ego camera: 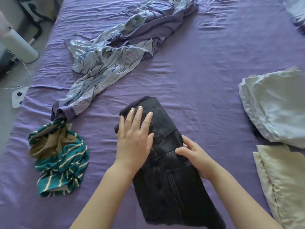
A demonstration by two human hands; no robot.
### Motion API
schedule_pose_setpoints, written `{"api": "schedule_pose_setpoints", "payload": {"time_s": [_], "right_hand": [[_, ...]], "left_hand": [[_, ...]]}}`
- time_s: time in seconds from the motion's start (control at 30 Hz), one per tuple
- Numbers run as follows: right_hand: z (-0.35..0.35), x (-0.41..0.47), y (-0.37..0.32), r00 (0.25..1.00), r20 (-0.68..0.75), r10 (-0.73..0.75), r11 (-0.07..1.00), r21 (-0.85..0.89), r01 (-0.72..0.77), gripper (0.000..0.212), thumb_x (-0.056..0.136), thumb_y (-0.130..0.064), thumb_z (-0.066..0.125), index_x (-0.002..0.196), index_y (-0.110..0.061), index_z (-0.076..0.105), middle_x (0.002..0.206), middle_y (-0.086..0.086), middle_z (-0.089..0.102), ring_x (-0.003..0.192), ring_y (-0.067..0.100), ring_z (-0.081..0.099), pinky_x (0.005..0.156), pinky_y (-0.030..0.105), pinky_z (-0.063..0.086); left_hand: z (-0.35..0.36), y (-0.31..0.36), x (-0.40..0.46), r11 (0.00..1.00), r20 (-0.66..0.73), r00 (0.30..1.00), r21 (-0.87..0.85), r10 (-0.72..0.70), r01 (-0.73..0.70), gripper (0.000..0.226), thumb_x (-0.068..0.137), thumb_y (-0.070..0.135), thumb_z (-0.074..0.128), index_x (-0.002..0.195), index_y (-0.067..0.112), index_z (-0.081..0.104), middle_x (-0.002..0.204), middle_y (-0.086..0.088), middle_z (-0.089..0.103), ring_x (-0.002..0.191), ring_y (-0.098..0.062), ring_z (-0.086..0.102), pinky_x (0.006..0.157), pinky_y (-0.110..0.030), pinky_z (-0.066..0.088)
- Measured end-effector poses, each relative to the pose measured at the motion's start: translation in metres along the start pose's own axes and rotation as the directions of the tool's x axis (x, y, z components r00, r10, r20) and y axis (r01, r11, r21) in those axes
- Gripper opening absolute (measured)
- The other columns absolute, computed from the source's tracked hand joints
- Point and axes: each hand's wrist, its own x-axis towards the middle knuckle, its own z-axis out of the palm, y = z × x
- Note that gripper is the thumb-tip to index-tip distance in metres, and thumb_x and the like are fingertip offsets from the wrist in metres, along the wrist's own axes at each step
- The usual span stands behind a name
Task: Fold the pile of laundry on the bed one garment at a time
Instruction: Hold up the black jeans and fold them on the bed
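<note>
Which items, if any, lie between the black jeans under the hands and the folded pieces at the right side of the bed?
Nothing visible does. The black jeans lie under the left hand and right hand, and only bare purple sheet separates them from the folded white piece and cream piece.

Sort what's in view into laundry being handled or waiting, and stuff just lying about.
Part of the job:
black jeans, under the left hand and right hand
striped top, unfolded
floral garment, unfolded
folded white cloth
folded cream cloth

Lying about:
power strip
fan base
</note>
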Motion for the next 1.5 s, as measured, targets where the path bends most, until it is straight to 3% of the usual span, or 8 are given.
{"api": "schedule_pose_setpoints", "payload": {"time_s": [0.27, 0.43, 0.57, 0.73, 0.93, 1.17, 1.33, 1.5], "right_hand": [[-0.059, -0.016, 0.068, 0.868, -0.493, -0.064, 0.800, -0.545, -0.250, 0.059, 0.090, -0.009, 0.051, 0.144, -0.027, 0.034, 0.142, -0.004, 0.044, 0.126, 0.009, 0.045, 0.099, 0.024, 0.038], [-0.040, -0.050, 0.132, 0.939, -0.314, -0.140, 0.238, -0.931, -0.276, 0.071, 0.097, -0.033, 0.043, 0.146, -0.040, -0.008, 0.158, -0.002, -0.013, 0.147, 0.023, -0.003, 0.114, 0.039, 0.023], [-0.026, -0.064, 0.149, 0.926, -0.276, -0.256, 0.054, -0.961, -0.271, 0.068, 0.071, -0.024, 0.075, 0.135, -0.024, 0.052, 0.144, 0.015, 0.044, 0.131, 0.041, 0.041, 0.087, 0.048, 0.053], [-0.025, -0.084, 0.164, 0.934, -0.225, -0.276, -0.047, -0.968, -0.247, 0.055, 0.084, -0.030, 0.034, 0.135, -0.021, 0.052, 0.145, 0.011, 0.044, 0.134, 0.044, 0.031, 0.080, 0.046, 0.056], [-0.022, -0.117, 0.186, 0.986, 0.010, -0.167, -0.182, -0.983, -0.021, 0.084, 0.069, -0.050, 0.070, 0.142, -0.024, 0.038, 0.148, 0.010, 0.038, 0.139, 0.040, 0.021, 0.103, 0.060, 0.027], [-0.033, -0.113, 0.165, 0.988, -0.019, -0.152, 0.027, -1.000, -0.015, 0.101, 0.042, -0.007, 0.080, 0.137, -0.024, 0.049, 0.143, 0.010, 0.046, 0.132, 0.033, 0.042, 0.086, 0.042, 0.054], [-0.047, -0.129, 0.150, 0.989, 0.011, -0.148, 0.359, -0.931, 0.064, 0.084, 0.077, -0.008, 0.052, 0.144, -0.043, 0.013, 0.156, -0.013, 0.005, 0.145, 0.005, -0.004, 0.112, 0.018, 0.020], [-0.033, -0.125, 0.148, 0.998, -0.058, -0.016, 0.186, -0.981, -0.054, 0.083, 0.083, -0.029, 0.042, 0.139, -0.048, -0.016, 0.155, -0.013, -0.014, 0.145, 0.017, -0.016, 0.118, 0.039, 0.008]], "left_hand": [[0.087, 0.041, -0.080, 0.991, 0.618, 0.782, -0.034, -0.080, 0.128, 0.072, 0.097, 0.050, 0.037, 0.150, 0.034, -0.009, 0.158, -0.003, -0.021, 0.145, -0.027, -0.016, 0.117, -0.050, 0.008], [0.111, 0.057, -0.128, 0.971, 0.711, 0.685, -0.017, -0.157, 0.240, 0.085, 0.096, 0.052, 0.038, 0.128, 0.041, -0.040, 0.155, -0.009, -0.028, 0.146, -0.031, -0.004, 0.116, -0.045, 0.020], [0.118, 0.066, -0.131, 0.926, 0.712, 0.675, -0.094, -0.194, 0.365, 0.083, 0.098, 0.041, 0.042, 0.129, 0.042, -0.035, 0.158, -0.013, -0.013, 0.146, -0.030, 0.003, 0.116, -0.041, 0.019], [0.112, 0.083, -0.134, 0.785, 0.667, 0.718, -0.332, -0.196, 0.523, 0.085, 0.095, 0.009, 0.048, 0.143, 0.042, -0.013, 0.157, -0.016, -0.009, 0.145, -0.028, 0.008, 0.114, -0.029, 0.019], [0.104, 0.081, -0.130, 0.644, 0.665, 0.707, -0.435, -0.241, 0.629, 0.084, 0.090, 0.002, 0.055, 0.144, 0.047, 0.010, 0.154, -0.013, 0.009, 0.143, -0.022, 0.019, 0.111, -0.022, 0.020], [0.096, 0.075, -0.123, 0.540, 0.685, 0.692, -0.502, -0.229, 0.676, 0.093, 0.083, 0.025, 0.068, 0.138, 0.062, 0.003, 0.129, 0.006, 0.047, 0.116, -0.008, 0.047, 0.090, -0.015, 0.033], [0.074, 0.085, -0.122, 0.338, 0.685, 0.708, -0.633, -0.174, 0.696, 0.100, 0.078, 0.033, 0.067, 0.141, 0.058, -0.007, 0.145, 0.030, 0.026, 0.130, 0.014, 0.030, 0.103, -0.012, 0.027], [0.067, 0.097, -0.142, 0.461, 0.711, 0.696, -0.585, -0.104, 0.667, 0.101, 0.086, 0.028, 0.063, 0.134, 0.061, -0.020, 0.132, 0.021, 0.030, 0.105, 0.025, 0.039, 0.082, 0.002, 0.031]]}}
